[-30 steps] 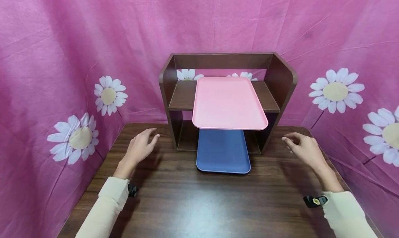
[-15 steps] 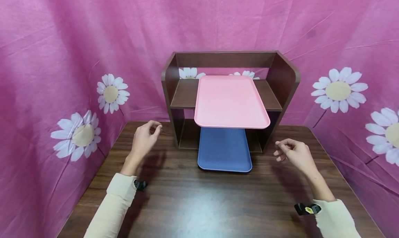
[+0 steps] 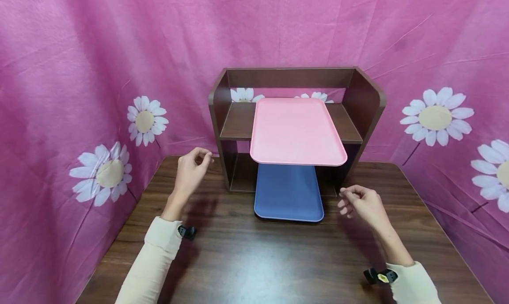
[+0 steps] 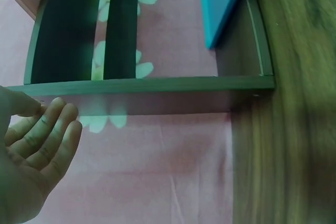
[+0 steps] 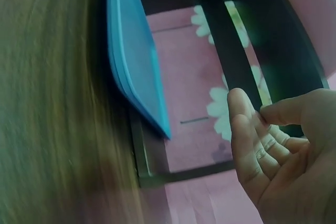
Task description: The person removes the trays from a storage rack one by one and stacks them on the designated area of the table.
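My left hand (image 3: 192,173) hovers over the table just left of a brown two-tier shelf (image 3: 290,77), thumb and forefinger close together and nothing between them. In the left wrist view that hand (image 4: 42,156) is beside the shelf's side panel (image 4: 157,84). Above the table at the shelf's front right is my right hand (image 3: 365,204), loosely curled and holding nothing. A pink tray (image 3: 298,131) lies on the upper level and juts out in front. Below it, a blue tray (image 3: 289,193) sticks out from the lower level; neither hand appears to touch a tray.
The shelf stands at the back of a dark wooden table (image 3: 254,255). A pink curtain (image 3: 290,25) printed with white daisies closes off the back and both sides. Each wrist bears a small black device (image 3: 187,232).
Both hands have moved inward toward the shelf, the left one to the right and the right one to the left. Their fingers have curled a little more. The trays rest as before.
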The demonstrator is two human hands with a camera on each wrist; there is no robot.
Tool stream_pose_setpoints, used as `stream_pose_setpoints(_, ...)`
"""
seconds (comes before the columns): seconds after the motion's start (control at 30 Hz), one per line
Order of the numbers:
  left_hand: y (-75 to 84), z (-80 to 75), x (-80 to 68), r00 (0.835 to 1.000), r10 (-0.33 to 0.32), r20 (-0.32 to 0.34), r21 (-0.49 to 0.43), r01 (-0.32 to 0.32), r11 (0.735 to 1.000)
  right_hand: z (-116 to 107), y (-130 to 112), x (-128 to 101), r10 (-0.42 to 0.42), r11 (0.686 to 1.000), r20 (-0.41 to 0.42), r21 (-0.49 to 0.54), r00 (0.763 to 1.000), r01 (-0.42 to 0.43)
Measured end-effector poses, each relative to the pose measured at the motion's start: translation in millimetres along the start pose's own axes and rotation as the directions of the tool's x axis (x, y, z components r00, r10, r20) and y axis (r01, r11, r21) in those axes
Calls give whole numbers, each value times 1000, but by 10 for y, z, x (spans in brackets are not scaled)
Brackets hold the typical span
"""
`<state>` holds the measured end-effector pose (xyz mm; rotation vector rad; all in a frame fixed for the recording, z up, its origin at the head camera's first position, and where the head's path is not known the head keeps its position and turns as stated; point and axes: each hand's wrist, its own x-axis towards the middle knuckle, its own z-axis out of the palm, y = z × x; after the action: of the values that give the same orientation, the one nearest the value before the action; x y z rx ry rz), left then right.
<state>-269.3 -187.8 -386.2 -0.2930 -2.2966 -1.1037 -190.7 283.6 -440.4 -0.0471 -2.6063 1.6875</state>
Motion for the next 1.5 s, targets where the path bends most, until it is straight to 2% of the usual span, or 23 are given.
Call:
stream_pose_setpoints(0.23, 97, 17, 51, 999, 21, -50, -60, -24, 998, 225, 64, -29, 56, 996, 70, 68, 996, -61)
stream_pose_setpoints(0.5, 169, 28, 127, 998, -26, -49, -95, 21, 995, 455, 145, -95, 103, 978, 137, 165, 985, -125)
stream_pose_setpoints(0.73, 215, 51, 191, 999, -42, -24, -174, 38, 984, 635, 200, -141, 114, 964, 217, 210, 970, -160)
stream_pose_setpoints(0.97, 229, 84, 244, 996, -79, 38, -212, 85, 974, 804, 235, -198, 163, 947, 252, 232, 954, -224)
stream_pose_setpoints(1.1, 258, 109, 264, 995, -83, 54, -222, 93, 971, 896, 263, -240, 211, 933, 261, 234, 942, -274)
stream_pose_setpoints(1.3, 303, 143, 295, 992, -108, 63, -229, 120, 966, 995, 296, -296, 234, 907, 288, 280, 929, -316)
stream_pose_setpoints(1.5, 299, 193, 302, 989, -127, 74, -260, 142, 955, 1072, 328, -359, 247, 858, 328, 362, 912, -363)
